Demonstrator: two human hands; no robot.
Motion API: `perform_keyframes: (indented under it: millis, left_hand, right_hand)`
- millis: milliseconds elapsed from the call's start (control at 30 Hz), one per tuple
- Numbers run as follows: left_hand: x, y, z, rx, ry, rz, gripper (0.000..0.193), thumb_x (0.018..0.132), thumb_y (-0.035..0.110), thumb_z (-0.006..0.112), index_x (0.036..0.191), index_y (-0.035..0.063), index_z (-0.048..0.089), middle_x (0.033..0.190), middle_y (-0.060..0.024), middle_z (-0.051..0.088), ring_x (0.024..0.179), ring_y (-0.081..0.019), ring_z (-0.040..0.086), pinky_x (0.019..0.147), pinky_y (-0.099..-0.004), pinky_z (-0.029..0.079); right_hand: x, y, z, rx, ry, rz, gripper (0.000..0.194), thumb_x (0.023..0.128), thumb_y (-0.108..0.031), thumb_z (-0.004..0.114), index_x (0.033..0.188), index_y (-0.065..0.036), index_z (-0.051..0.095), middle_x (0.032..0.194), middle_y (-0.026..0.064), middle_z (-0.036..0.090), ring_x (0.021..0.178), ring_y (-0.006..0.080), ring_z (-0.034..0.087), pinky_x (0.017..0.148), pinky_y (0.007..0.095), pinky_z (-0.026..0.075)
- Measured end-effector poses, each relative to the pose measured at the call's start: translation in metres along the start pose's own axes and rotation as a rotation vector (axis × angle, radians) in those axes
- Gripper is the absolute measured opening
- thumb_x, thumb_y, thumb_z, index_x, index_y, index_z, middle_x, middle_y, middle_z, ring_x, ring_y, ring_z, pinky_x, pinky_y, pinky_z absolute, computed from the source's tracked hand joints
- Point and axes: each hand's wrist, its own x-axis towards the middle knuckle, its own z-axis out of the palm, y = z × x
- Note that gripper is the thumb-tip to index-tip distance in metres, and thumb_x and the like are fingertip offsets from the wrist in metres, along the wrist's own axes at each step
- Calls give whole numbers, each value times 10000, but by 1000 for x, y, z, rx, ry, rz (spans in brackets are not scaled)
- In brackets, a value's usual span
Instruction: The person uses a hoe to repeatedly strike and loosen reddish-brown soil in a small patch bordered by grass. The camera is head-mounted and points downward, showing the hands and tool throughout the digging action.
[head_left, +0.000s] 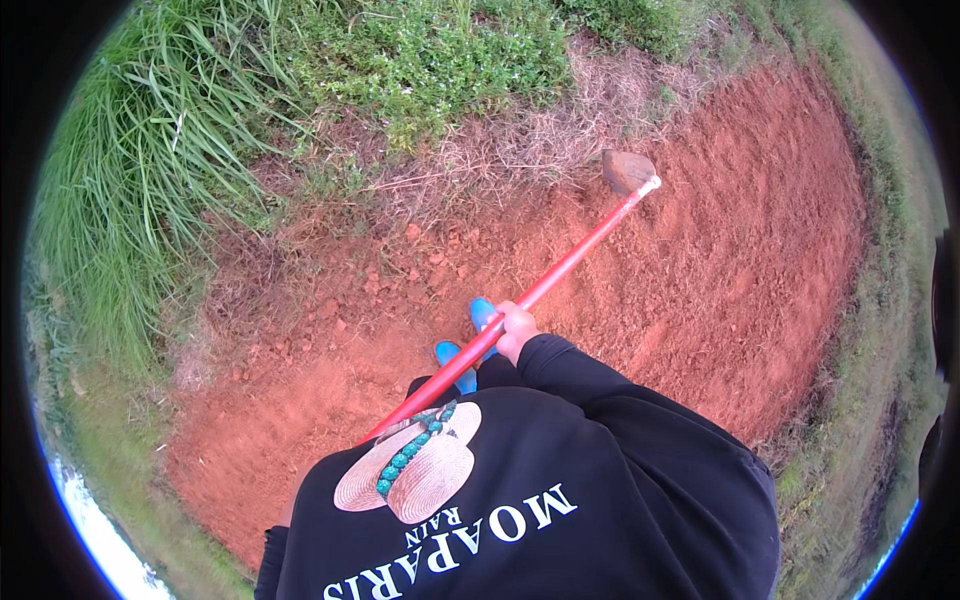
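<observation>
My right hand (517, 326) is closed around the red handle (559, 274) of a hoe, over my feet. The handle runs from beside my torso up to the right. At its far end, past a whitish tip, the soil-coated hoe blade (627, 171) rests at the border of dry grass and bare red soil (720, 247). My left hand is out of view behind my torso; only a strip of bare left forearm (295, 484) shows below the handle's near end.
Blue shoes (484, 311) stand on the soil under the handle. Soil clods (375, 281) lie ahead of them. Dry cut grass (495, 161) borders low green weeds (435, 67), with tall grass (142, 172) at left. A grassy strip (847, 442) runs along the right.
</observation>
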Motion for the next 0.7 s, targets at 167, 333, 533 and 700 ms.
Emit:
perform_keyframes:
  millis: [167,333,533,700]
  left_hand:
    - [60,54,-8,169,55,205,203,719,277,602,853,126,621,816,-177,624,810,-364,593,720,-430,473]
    - [104,126,-5,225,159,549,167,744,231,551,864,116,576,818,-163,624,793,-343,601,705,-446,473]
    - [64,109,-9,206,56,439,163,750,231,529,857,128,595,807,-148,631,784,-334,608,702,-443,475]
    - [-15,17,-8,98,-48,72,149,743,230,537,828,129,607,796,-152,631,775,-337,608,694,-443,478]
  right_hand:
    - [-46,-69,-2,81,84,-292,77,782,-80,490,791,-69,415,645,70,447,576,213,470,613,418,438]
    - [-50,-175,-32,170,30,-534,91,804,-114,480,776,-91,396,632,22,429,569,167,450,616,370,439]
    - [-28,-125,-4,119,196,-481,83,796,-100,469,819,-78,392,598,43,414,538,188,453,565,398,423]
    - [-2,68,27,-66,52,68,83,776,-65,482,845,-41,441,610,68,441,529,212,469,550,416,461]
